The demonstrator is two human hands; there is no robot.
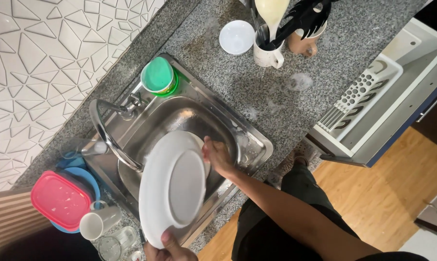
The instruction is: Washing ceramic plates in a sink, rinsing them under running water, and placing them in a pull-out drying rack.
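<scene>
A: Nearest first. Which hand has the plate?

B: Left hand [170, 249], bottom edge of frame, grip closed on the near rim of the white plate [172, 186]. Plate is tilted up on edge over the near side of the sink [250, 137], underside facing the camera.

A: Right hand?

B: Right hand [217, 157] is just past the plate's right rim, over the sink bowl, fingers curled. Something yellowish shows at the fingertips, too small to name. Can't tell if that grip is closed on anything.

A: Left of the sink?

B: A white mug [98, 222] on its side, a pink lid [59, 199] on a blue container [85, 176], and a clear glass [113, 244] close by the plate's lower rim.

A: Back of the sink?

B: Curved faucet [107, 133] arches over the bowl from the far left rim. Green tub [159, 77] sits at the far corner of the sink.

A: Beyond the sink?

B: Granite counter [276, 92], wet patches. A small white bowl [236, 37], a white mug with utensils [268, 50], and a tan mug [303, 43] just beside it. Right of the sink, an open drawer with a white cutlery tray [368, 92].
</scene>
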